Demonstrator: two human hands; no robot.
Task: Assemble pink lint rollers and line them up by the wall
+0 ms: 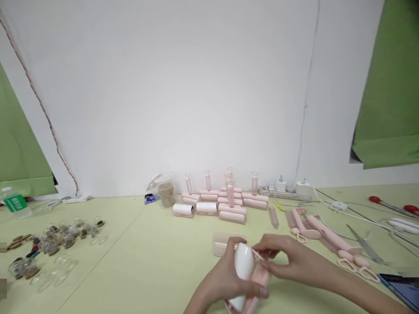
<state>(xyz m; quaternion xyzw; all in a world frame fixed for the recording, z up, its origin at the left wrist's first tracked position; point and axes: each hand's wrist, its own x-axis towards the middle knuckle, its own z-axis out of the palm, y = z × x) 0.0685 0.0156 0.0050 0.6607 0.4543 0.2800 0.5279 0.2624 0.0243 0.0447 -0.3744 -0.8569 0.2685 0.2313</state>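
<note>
My left hand (225,274) is wrapped round a lint roller: a white roll (244,261) beside a pink casing (261,275), held tilted over the table. With pinched fingers my right hand (284,257) grips a thin pink part at the upper end of that roller; the fingers partly hide it. Just behind the left hand lies a translucent pale pink cylinder cover (220,244). Farther back stand several pink lint rollers (231,213) with upright handles, next to white rolls (207,208) lying on their sides.
Loose pink casings (332,233) and heart-shaped loops (368,274) lie at right, near a metal blade (366,245), red-handled scissors (375,199) and a phone (401,288). White cables and a power strip (294,195) run along the wall. Small glass domes (67,237) crowd the left.
</note>
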